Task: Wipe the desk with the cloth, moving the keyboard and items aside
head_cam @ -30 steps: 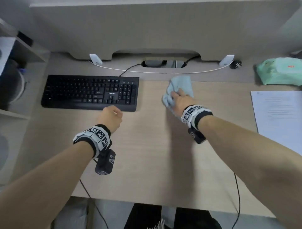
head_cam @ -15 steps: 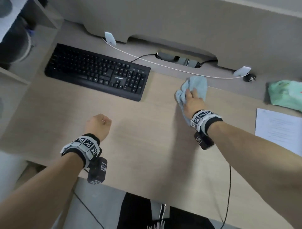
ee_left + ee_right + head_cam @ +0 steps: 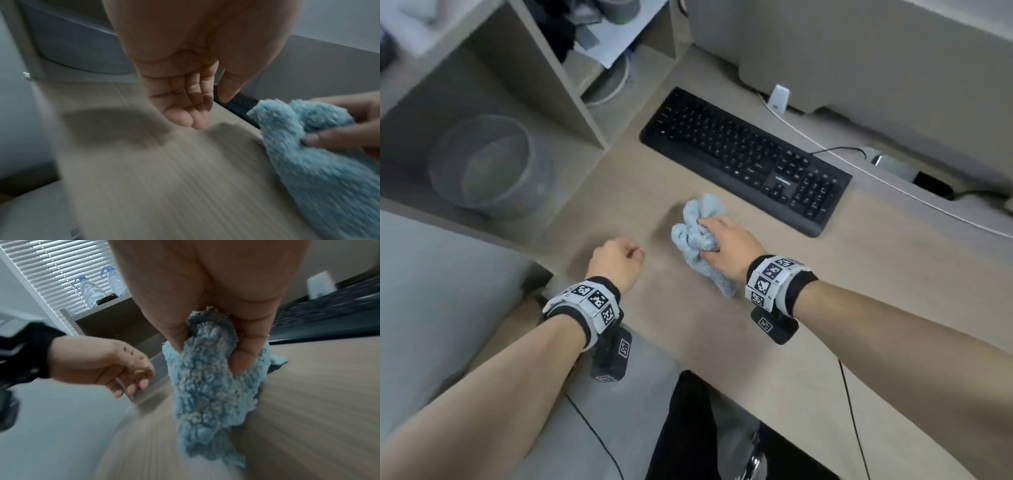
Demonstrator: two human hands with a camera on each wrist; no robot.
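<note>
A bunched light-blue cloth (image 3: 693, 236) lies on the wooden desk (image 3: 859, 291), just in front of the black keyboard (image 3: 743, 157). My right hand (image 3: 722, 240) grips it from above, fingers and thumb dug into the pile; the right wrist view shows the cloth (image 3: 205, 378) hanging down onto the desk. My left hand (image 3: 616, 260) hovers over the desk's front left corner, a little left of the cloth. The left hand's fingers (image 3: 185, 105) are loosely curled and hold nothing. The keyboard sits at an angle along the back left of the desk.
A shelf unit with a grey round bin (image 3: 482, 164) stands left of the desk. A white cable (image 3: 893, 185) and a white clip (image 3: 780, 97) run behind the keyboard below the partition. Two water bottles (image 3: 90, 290) stand on a ledge by the blinds.
My right hand has swept the cloth from the back middle of the desk leftward and nearer, to just in front of the keyboard. The left hand stays by the front edge.
</note>
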